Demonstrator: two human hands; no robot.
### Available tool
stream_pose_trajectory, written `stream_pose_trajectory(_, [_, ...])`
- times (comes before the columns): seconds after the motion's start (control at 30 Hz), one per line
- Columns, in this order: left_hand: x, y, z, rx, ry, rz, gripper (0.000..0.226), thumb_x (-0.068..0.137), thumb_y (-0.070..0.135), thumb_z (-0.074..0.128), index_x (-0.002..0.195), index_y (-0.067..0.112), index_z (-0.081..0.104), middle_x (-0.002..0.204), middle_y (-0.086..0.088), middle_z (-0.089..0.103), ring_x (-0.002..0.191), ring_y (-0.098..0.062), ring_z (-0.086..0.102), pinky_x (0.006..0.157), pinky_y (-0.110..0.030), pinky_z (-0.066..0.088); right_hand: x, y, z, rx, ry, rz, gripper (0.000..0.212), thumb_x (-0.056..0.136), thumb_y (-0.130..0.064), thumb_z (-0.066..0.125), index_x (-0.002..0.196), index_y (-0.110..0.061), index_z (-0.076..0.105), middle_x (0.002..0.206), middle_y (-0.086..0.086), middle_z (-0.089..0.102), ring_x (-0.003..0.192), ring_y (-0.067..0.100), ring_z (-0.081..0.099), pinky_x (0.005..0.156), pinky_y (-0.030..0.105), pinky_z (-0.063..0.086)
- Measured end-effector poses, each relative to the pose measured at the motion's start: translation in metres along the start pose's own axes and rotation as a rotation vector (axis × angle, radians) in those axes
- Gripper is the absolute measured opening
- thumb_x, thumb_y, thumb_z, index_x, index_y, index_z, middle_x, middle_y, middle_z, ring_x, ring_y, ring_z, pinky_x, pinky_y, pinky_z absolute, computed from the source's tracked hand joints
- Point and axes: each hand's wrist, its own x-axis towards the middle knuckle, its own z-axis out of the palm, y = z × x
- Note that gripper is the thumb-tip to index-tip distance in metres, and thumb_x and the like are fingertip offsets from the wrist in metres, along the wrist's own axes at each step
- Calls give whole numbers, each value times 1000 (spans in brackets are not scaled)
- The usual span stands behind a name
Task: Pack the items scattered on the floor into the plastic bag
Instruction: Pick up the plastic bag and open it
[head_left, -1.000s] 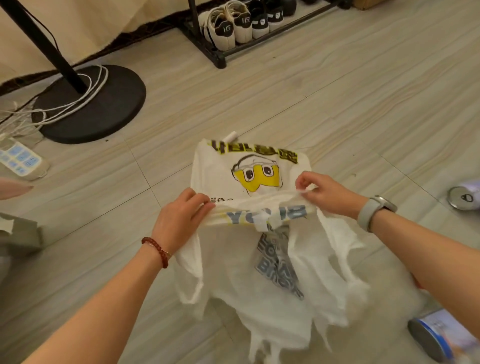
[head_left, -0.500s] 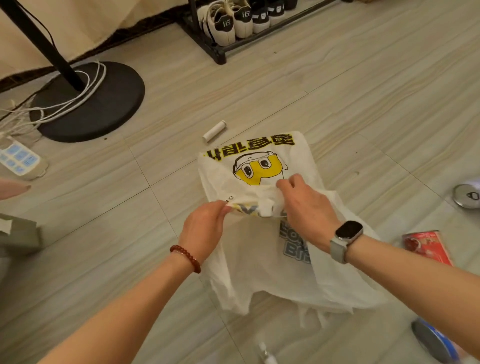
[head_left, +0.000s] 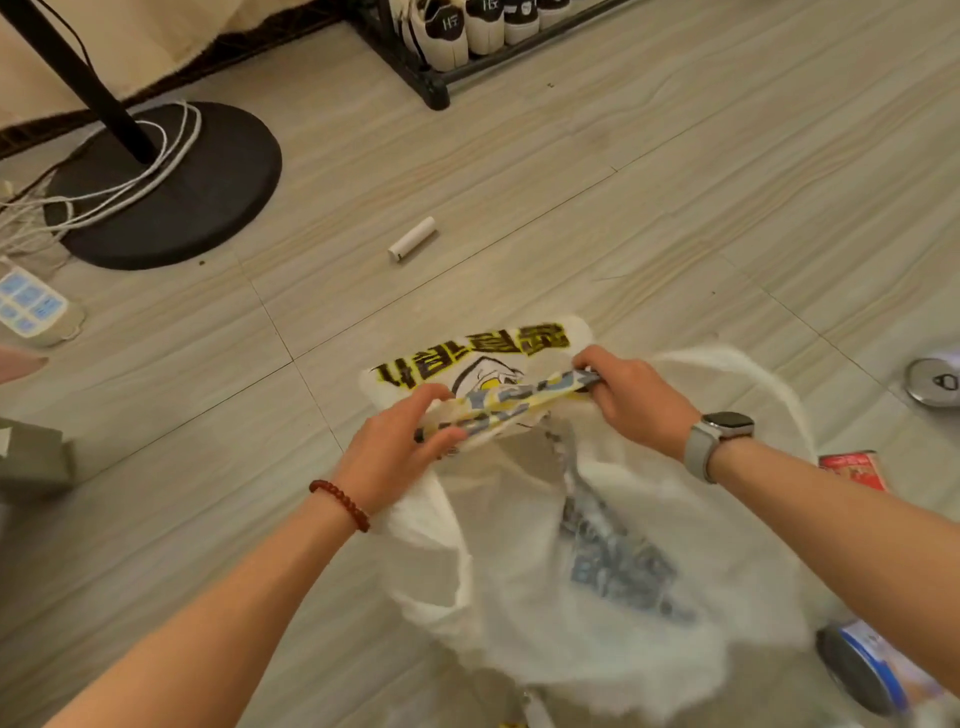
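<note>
Both forearms extended; left hand (head_left: 395, 447) and right hand (head_left: 636, 400) pinching, fingers curled, near each other.

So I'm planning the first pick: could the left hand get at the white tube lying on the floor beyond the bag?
Probably yes, but not yet. Bare floor lies between the left hand and the white tube, with nothing blocking. However, both it and the right hand grip the plastic bag, so it must let go first.

plastic bag (head_left: 597, 597) lower half blurred, blue can (head_left: 867, 675) cut off at edge
</note>
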Motion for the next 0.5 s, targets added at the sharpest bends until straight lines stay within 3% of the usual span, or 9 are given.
stream_pose_trajectory(0.1, [-5,-15,1,389,-51,22,38,90,40,45,126,26,45,116,-6,52,88,-25,57,65,-32,46,5,-4,1,317,-55,111,9,88,-5,50,92,-13,49,71,7,55,58,16,44,53,23,33])
stream_pose_trajectory(0.2, [-1,-5,-3,522,107,156,43,87,26,56,129,18,48,127,-19,50,105,-37,54,78,-44,49,10,-5,3,440,-7,217,6,88,-9,49,84,-13,49,67,-2,46,59,9,39,53,23,30])
stream_pose_trajectory(0.27, [6,10,-2,536,343,334,39,87,25,54,121,7,55,119,-21,58,101,-38,58,82,-46,47,13,-6,2,432,33,267,10,89,-10,46,80,-12,49,64,-3,43,58,10,38,53,24,28])
stream_pose_trajectory(0.3, [8,20,1,534,373,377,41,87,29,49,121,6,55,118,-19,59,101,-36,59,83,-45,47,14,-6,1,437,51,282,13,89,-9,45,77,-11,48,64,-3,42,59,11,37,54,24,28])
stream_pose_trajectory(0.4, [13,46,20,459,201,267,51,86,38,51,125,6,49,123,-17,55,106,-34,55,83,-42,47,14,-13,1,660,81,299,29,86,-4,43,59,-13,42,59,-1,36,56,11,32,53,25,26])
stream_pose_trajectory(0.5, [20,45,28,244,147,197,25,90,22,53,106,5,60,107,-14,61,89,-31,59,67,-33,43,10,-15,-1,827,72,306,35,84,-3,46,54,-16,38,56,1,30,53,11,28,51,26,23])
